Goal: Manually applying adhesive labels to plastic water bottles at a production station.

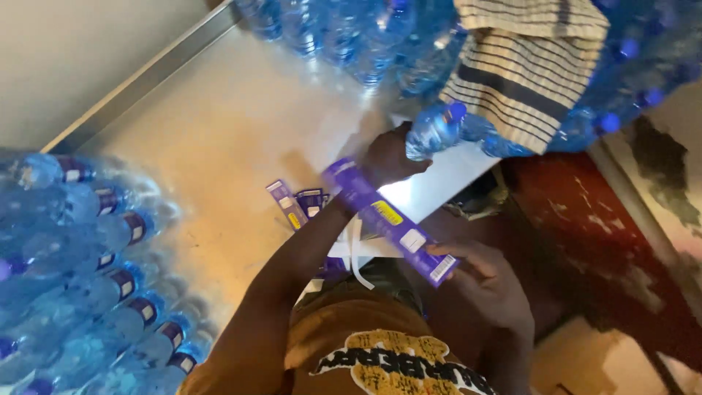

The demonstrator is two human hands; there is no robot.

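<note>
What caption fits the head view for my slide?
Left hand holds a blue water bottle; right hand holds a purple label strip above a metal table.

Long purple label strip (pixel 391 222) w/ yellow & white patches mid-frame — loose purple labels (pixel 298 202) on table left of it.

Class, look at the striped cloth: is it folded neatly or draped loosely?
Draped loosely: the striped cloth hangs unevenly over the blue water bottles.
</note>
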